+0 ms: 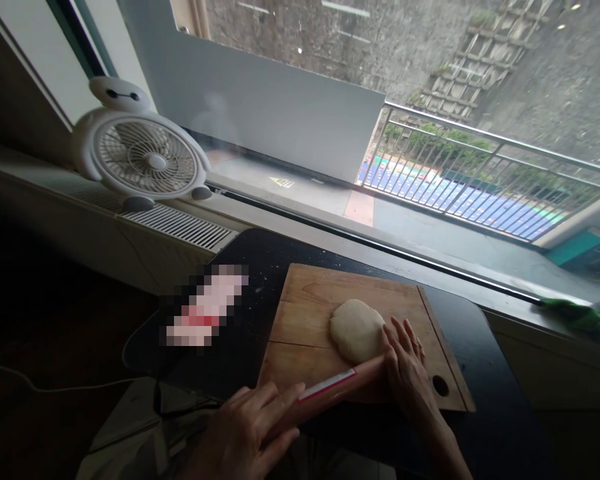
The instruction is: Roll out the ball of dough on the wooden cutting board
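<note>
A round, flattened lump of dough point(356, 329) lies on a wooden cutting board point(310, 300). A wooden rolling pin point(337, 395) with a red-edged white label slants across the board's near edge, just below the dough. My left hand point(253, 423) is wrapped round its near left end, index finger stretched along it. At the far right end, my right hand point(407, 357) holds the pin near the thumb, its fingers reaching forward beside the dough's right edge. That end of the pin is partly hidden by the hand.
The board rests on a black table point(480, 360); a blurred-out pinkish packet-like item point(207, 307) lies left of it. A white character-shaped fan point(150, 157) stands on the sill. Beyond the window is a metal railing point(480, 180). A green cloth-like thing point(573, 313) lies at right.
</note>
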### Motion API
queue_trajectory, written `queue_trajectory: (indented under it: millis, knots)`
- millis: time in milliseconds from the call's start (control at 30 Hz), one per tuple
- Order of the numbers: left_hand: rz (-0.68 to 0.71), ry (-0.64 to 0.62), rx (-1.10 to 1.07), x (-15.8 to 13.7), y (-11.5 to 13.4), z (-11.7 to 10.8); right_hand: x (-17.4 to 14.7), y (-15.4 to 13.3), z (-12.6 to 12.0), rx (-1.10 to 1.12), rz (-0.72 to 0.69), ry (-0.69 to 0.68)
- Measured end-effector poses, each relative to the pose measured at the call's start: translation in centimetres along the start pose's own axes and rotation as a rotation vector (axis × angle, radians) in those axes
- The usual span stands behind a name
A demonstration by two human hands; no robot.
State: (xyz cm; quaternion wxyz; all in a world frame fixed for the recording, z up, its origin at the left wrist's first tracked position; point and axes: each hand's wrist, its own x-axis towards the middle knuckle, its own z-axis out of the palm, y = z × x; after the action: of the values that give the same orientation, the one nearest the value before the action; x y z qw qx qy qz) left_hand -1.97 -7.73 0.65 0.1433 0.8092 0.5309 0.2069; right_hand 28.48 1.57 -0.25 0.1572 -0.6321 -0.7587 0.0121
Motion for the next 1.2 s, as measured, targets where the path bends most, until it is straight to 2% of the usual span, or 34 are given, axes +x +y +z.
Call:
queue_trajectory:
  millis: [200,267,333,433,533,633,800,867,933,1100,1200]
  knots:
    - [-0.071,-0.025,-0.121,0.6,0.5,-0.1,7.4,-3.6,-0.6,-0.004,0.001,-0.068]
    - [-0.079,-0.012,-0.121,0.6,0.6,0.0,8.5,-4.0,-0.7,0.017,-0.017,-0.082]
    - [-0.070,0.001,-0.084,0.5,0.6,0.2,7.6,-3.3,-0.6,0.037,-0.023,-0.086]
    - [-0.034,0.004,-0.011,0.4,0.5,0.4,3.7,-1.0,-0.2,0.057,-0.006,-0.082]
    - [-0.019,-0.046,0.003,0.6,0.4,0.2,0.4,0.8,0.1,0.037,0.019,-0.057]
    - [-0.025,-0.054,-0.026,0.9,0.4,-0.1,1.1,0.6,0.1,0.014,0.043,-0.059]
    - [-0.055,-0.017,-0.111,1.3,1.0,-0.4,7.4,-2.5,-0.5,0.034,0.047,-0.086]
    - [-0.064,0.007,-0.107,1.2,1.2,-0.4,8.5,-3.1,-0.5,0.048,0.043,-0.092]
    - [-0.061,0.021,-0.070,1.1,1.3,-0.3,7.6,-2.6,-0.3,0.064,0.049,-0.082]
    - [0.032,0.027,0.001,0.6,1.3,0.4,1.2,1.1,0.9,0.078,0.077,-0.034]
    - [0.060,0.038,-0.008,0.9,1.4,0.4,0.5,1.8,1.0,0.060,0.101,-0.010]
